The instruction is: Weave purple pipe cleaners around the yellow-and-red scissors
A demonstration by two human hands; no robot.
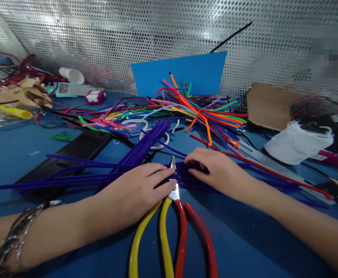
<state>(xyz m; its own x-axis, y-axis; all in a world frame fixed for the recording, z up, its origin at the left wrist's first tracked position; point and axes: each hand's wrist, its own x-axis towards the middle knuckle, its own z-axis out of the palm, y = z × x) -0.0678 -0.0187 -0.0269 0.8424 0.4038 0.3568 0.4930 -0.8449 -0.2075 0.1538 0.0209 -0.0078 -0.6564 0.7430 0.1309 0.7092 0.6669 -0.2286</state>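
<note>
My left hand (pixel 137 193) and my right hand (pixel 215 170) both press down on a bundle of purple pipe cleaners (pixel 105 170) on the blue table (pixel 244 247). The fingers of each hand are pinched together on the bundle's dark middle, close to each other. Scissors with one yellow and one red handle (pixel 174 227) lie just under my hands, blades pointing away from me between the two hands. My left wrist wears a metal bracelet (pixel 9 239).
A heap of many-coloured pipe cleaners (pixel 203 112) lies behind, before a blue card (pixel 183 73) and a perforated metal wall. A black tray (pixel 76 150) sits left, a white cloth wad (pixel 299 141), a clear ruler (pixel 273 162) and cardboard (pixel 267 106) right.
</note>
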